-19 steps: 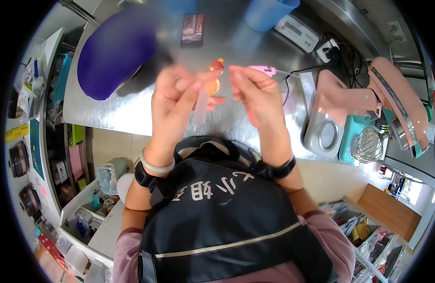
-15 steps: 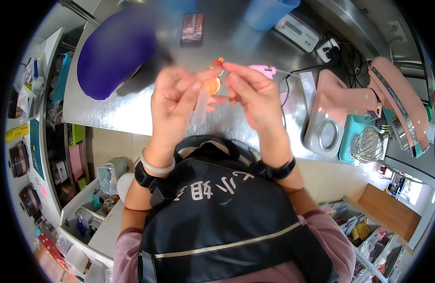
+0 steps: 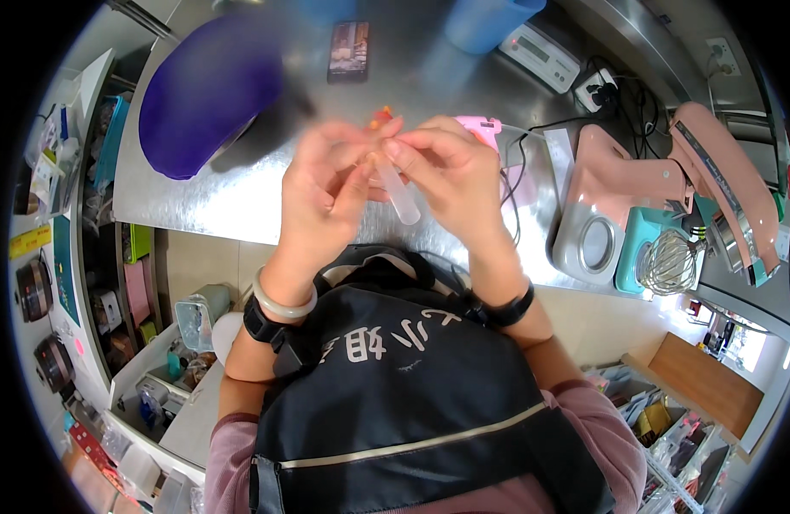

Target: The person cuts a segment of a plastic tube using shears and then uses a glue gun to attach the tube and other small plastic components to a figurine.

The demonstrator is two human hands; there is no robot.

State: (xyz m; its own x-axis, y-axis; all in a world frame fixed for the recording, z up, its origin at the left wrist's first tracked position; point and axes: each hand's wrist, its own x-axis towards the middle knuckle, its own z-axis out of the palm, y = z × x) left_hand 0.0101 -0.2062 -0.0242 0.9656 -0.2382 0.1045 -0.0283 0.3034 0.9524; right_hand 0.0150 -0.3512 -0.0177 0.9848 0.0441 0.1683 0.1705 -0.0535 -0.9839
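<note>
We gripped a clear plastic tube (image 3: 397, 194) between both hands, left hand (image 3: 322, 193) and right hand (image 3: 451, 176) pinching it above the steel desk (image 3: 241, 197) near its front edge.

desk (image 3: 241, 206): brushed metal, dull sheen | tube (image 3: 399, 195) between hands: frosted translucent plastic | mixer (image 3: 661, 184) right of hands: glossy pink

The tabletop (image 3: 241, 206) is brushed silver-grey steel. A deep purple bowl (image 3: 208, 94) sits at its left edge, a blue tub (image 3: 489, 21) at the far edge. The stand mixer (image 3: 661, 184) is pale pink, the glue gun (image 3: 481, 130) bright pink. The tube (image 3: 401, 199) is translucent white, with an orange bit (image 3: 380, 117) above it.
</note>
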